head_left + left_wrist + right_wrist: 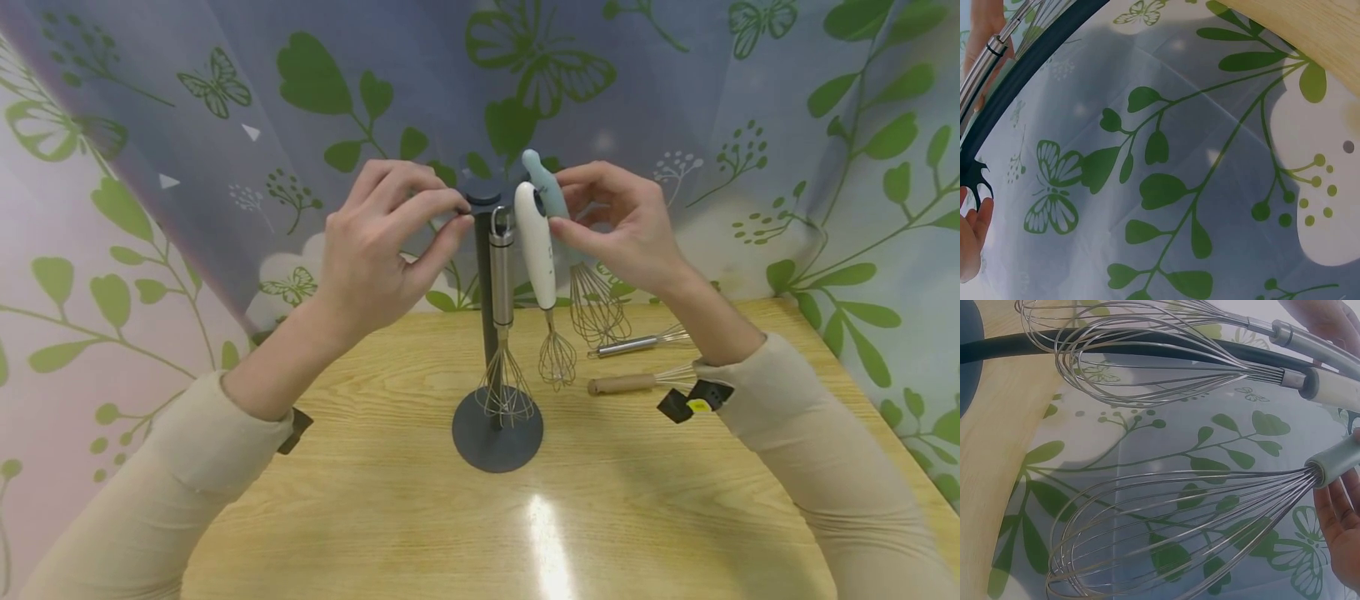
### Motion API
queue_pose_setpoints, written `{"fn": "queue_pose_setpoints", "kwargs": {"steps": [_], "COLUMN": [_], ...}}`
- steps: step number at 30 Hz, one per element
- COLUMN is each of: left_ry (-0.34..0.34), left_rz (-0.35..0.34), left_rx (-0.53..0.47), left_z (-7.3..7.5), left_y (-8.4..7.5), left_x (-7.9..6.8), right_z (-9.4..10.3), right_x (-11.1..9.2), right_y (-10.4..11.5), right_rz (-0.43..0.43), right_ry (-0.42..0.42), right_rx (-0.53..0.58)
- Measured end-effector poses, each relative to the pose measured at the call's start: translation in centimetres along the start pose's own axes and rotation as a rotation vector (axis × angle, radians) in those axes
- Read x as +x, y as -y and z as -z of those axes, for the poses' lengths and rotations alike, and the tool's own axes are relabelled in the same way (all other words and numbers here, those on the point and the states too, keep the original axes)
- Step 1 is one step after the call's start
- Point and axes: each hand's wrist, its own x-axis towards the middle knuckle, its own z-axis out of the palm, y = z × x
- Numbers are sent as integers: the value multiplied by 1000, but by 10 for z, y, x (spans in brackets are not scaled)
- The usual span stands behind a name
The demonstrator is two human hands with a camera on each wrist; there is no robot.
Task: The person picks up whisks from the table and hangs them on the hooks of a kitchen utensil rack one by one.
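A black stand [468, 442] with a round base rises in the middle of the head view. From its top hang a steel-handled whisk [503, 283] and a white-handled whisk [536, 246]. My left hand [371, 242] pinches a dark hook at the stand's top between thumb and fingers. At the right of the top, my right hand [622, 225] grips a light-blue-handled whisk [553, 198] by its handle, wires down. In the right wrist view this whisk's wires [1179, 531] stay apart from the hanging ones. Whether its handle touches a hook is hidden.
On the wooden table [360, 517], right of the stand, lie a steel-handled whisk [626, 347] and a wooden-handled whisk [622, 384]. A leaf-patterned curtain [420, 75] stands close behind the table.
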Motion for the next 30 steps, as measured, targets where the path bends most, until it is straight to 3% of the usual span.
{"fn": "queue_pose_setpoints", "kwargs": {"steps": [30], "left_ry": [21], "left_rz": [5], "left_rx": [15], "left_z": [1], "left_y": [-1], "left_x": [0], "right_z": [-4], "right_x": [-5], "right_y": [-3], "right_rz": [-65], "right_ry": [28], "right_rx": [1]}}
